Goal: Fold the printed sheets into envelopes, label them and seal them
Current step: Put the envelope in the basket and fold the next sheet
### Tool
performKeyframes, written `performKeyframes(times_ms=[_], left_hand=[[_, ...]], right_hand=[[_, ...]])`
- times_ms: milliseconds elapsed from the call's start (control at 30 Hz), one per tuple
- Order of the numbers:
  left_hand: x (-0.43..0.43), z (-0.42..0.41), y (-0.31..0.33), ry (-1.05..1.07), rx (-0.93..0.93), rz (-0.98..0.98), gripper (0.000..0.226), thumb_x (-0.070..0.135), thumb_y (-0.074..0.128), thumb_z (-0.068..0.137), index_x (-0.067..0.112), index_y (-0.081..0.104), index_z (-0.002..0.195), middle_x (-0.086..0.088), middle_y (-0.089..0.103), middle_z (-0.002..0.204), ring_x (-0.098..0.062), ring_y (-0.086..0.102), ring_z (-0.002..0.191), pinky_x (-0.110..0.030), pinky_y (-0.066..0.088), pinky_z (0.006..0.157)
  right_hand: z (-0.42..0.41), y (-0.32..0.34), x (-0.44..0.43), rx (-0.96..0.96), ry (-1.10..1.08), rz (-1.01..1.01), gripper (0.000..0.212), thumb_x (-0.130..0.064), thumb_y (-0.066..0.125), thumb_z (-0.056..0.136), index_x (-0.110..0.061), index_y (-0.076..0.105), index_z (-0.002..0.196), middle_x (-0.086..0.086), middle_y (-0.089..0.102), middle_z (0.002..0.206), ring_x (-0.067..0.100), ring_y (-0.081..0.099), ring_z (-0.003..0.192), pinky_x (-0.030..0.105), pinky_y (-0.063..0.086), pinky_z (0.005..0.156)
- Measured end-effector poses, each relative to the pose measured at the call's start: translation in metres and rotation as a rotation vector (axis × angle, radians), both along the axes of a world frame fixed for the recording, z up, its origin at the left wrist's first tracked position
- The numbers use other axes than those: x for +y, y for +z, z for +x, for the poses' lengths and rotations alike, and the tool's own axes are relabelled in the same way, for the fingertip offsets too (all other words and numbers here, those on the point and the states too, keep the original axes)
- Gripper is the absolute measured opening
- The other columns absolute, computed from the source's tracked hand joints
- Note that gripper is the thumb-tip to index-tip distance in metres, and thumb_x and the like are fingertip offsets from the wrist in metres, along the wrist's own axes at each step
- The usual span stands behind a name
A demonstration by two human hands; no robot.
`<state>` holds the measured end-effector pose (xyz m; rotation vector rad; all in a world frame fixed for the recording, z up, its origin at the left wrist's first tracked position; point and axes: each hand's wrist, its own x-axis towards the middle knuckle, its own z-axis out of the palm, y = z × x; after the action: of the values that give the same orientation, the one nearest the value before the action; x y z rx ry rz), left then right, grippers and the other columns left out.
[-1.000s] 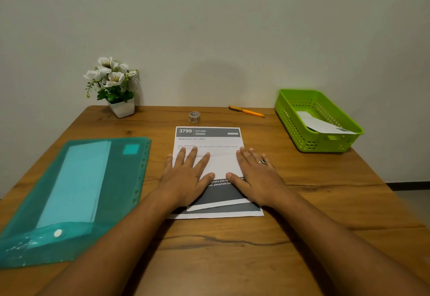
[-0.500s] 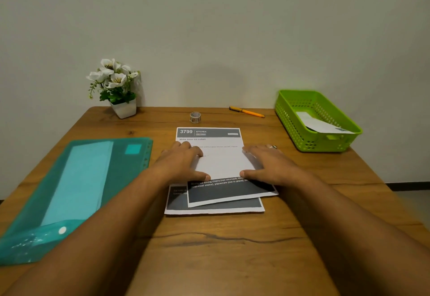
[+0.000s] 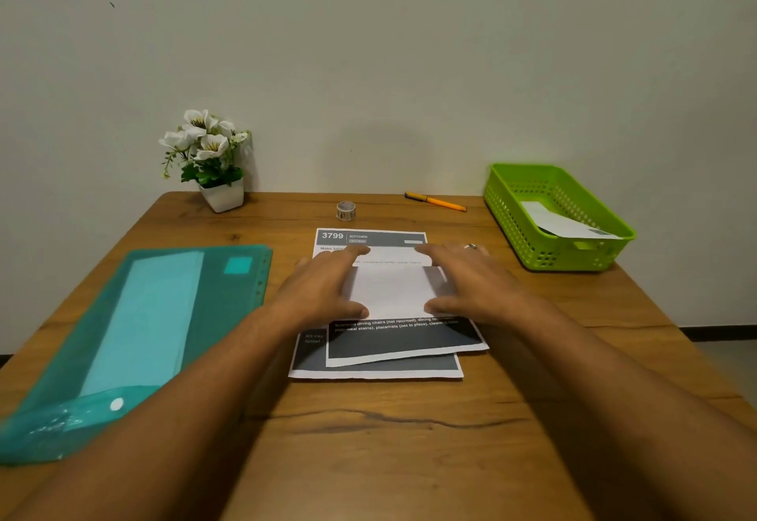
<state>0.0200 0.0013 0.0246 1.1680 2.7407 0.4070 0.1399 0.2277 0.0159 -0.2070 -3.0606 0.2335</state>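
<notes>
Two printed sheets lie stacked mid-table. The lower sheet (image 3: 368,371) is flat, with its "3799 KITCHEN" header at the far end. The upper sheet (image 3: 393,291) is skewed slightly clockwise, part of it folded over so its blank white back faces up, with a dark printed band at its near end. My left hand (image 3: 323,287) grips the left side of the folded part, fingers at the far edge and thumb at the near edge. My right hand (image 3: 471,283), wearing a ring, grips the right side the same way.
A teal plastic folder (image 3: 229,299) with pale paper inside lies at the left. A small tape roll (image 3: 345,210) and an orange pen (image 3: 436,201) sit near the wall. At the right, a green basket (image 3: 512,217) holds a white envelope (image 3: 561,225). A flower pot (image 3: 221,194) stands back left.
Both hands went from lying flat on the sheet to gripping its folded part and reached farther away. The upper sheet slid and turned off the lower one.
</notes>
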Motion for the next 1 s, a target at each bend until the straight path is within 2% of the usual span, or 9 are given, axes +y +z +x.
performKeyframes(times_ms=[133, 233, 300, 400, 500, 600, 700, 833, 1000], left_hand=[[-0.008, 0.005, -0.004, 0.004, 0.13, 0.188, 0.056, 0.036, 0.076, 0.09, 0.036, 0.051, 0.14, 0.009, 0.058, 0.14, -0.018, 0.049, 0.13, -0.042, 0.039, 0.109], [-0.012, 0.001, -0.009, -0.051, 0.23, 0.266, 0.031, 0.029, 0.07, 0.095, 0.031, 0.066, 0.125, 0.011, 0.066, 0.12, -0.012, 0.057, 0.116, -0.039, 0.042, 0.104], [-0.014, 0.002, -0.012, -0.066, 0.258, 0.277, 0.027, 0.025, 0.066, 0.097, 0.029, 0.07, 0.124, 0.01, 0.07, 0.118, -0.012, 0.059, 0.112, -0.037, 0.042, 0.099], [-0.018, 0.007, -0.022, -0.101, 0.285, 0.252, 0.028, 0.026, 0.061, 0.099, 0.029, 0.071, 0.125, 0.009, 0.071, 0.122, -0.013, 0.061, 0.115, -0.039, 0.045, 0.098], [-0.021, 0.011, -0.036, -0.14, 0.276, 0.204, 0.034, 0.044, 0.057, 0.1, 0.03, 0.071, 0.127, 0.008, 0.069, 0.129, -0.015, 0.061, 0.119, -0.041, 0.049, 0.098], [-0.02, 0.015, -0.049, -0.111, 0.242, 0.159, 0.051, 0.067, 0.043, 0.098, 0.033, 0.068, 0.128, 0.011, 0.063, 0.136, -0.011, 0.053, 0.127, -0.039, 0.046, 0.101], [-0.015, 0.014, -0.054, -0.079, 0.216, 0.199, 0.039, 0.057, 0.045, 0.101, 0.032, 0.064, 0.124, 0.011, 0.06, 0.135, -0.012, 0.05, 0.129, -0.035, 0.04, 0.102], [-0.005, 0.016, -0.056, -0.088, 0.166, 0.014, 0.053, 0.048, 0.034, 0.108, 0.027, 0.036, 0.156, 0.002, 0.031, 0.166, -0.02, 0.023, 0.153, -0.045, 0.019, 0.125], [-0.002, 0.018, -0.06, -0.095, 0.136, -0.105, 0.06, 0.047, 0.018, 0.11, 0.025, 0.01, 0.165, 0.002, 0.004, 0.173, -0.021, -0.001, 0.159, -0.049, 0.002, 0.128]], right_hand=[[-0.002, 0.009, -0.011, 0.101, 0.043, 0.124, 0.066, -0.028, 0.072, 0.091, -0.03, 0.042, 0.15, -0.001, 0.058, 0.144, 0.022, 0.051, 0.133, 0.042, 0.028, 0.114], [-0.004, 0.007, -0.016, 0.167, 0.067, 0.187, 0.036, -0.019, 0.063, 0.095, -0.028, 0.061, 0.129, -0.002, 0.066, 0.126, 0.024, 0.057, 0.12, 0.042, 0.032, 0.11], [-0.003, 0.002, -0.02, 0.177, 0.057, 0.203, 0.023, -0.02, 0.058, 0.099, -0.026, 0.065, 0.12, -0.001, 0.066, 0.116, 0.023, 0.058, 0.112, 0.042, 0.035, 0.105], [0.001, -0.011, -0.025, 0.189, 0.048, 0.196, 0.024, -0.022, 0.054, 0.099, -0.027, 0.067, 0.119, -0.002, 0.067, 0.114, 0.023, 0.059, 0.108, 0.041, 0.041, 0.097], [0.009, -0.031, -0.025, 0.151, 0.051, 0.151, 0.029, -0.026, 0.05, 0.098, -0.026, 0.066, 0.121, -0.001, 0.066, 0.115, 0.024, 0.059, 0.109, 0.042, 0.044, 0.093], [0.016, -0.041, -0.027, 0.115, 0.023, 0.092, 0.043, -0.052, 0.04, 0.097, -0.025, 0.064, 0.12, -0.001, 0.063, 0.118, 0.023, 0.057, 0.111, 0.041, 0.044, 0.091], [0.019, -0.04, -0.034, 0.101, -0.012, 0.051, 0.059, -0.071, 0.036, 0.097, -0.025, 0.064, 0.121, -0.002, 0.061, 0.121, 0.02, 0.054, 0.113, 0.042, 0.046, 0.094], [0.013, -0.041, -0.044, 0.12, -0.076, 0.047, 0.046, -0.057, 0.043, 0.101, -0.021, 0.062, 0.123, 0.001, 0.061, 0.125, 0.023, 0.054, 0.117, 0.042, 0.045, 0.097], [-0.006, -0.051, -0.065, 0.108, -0.014, -0.069, 0.041, -0.02, 0.044, 0.101, -0.009, 0.054, 0.139, 0.014, 0.054, 0.146, 0.031, 0.047, 0.138, 0.04, 0.036, 0.118]])
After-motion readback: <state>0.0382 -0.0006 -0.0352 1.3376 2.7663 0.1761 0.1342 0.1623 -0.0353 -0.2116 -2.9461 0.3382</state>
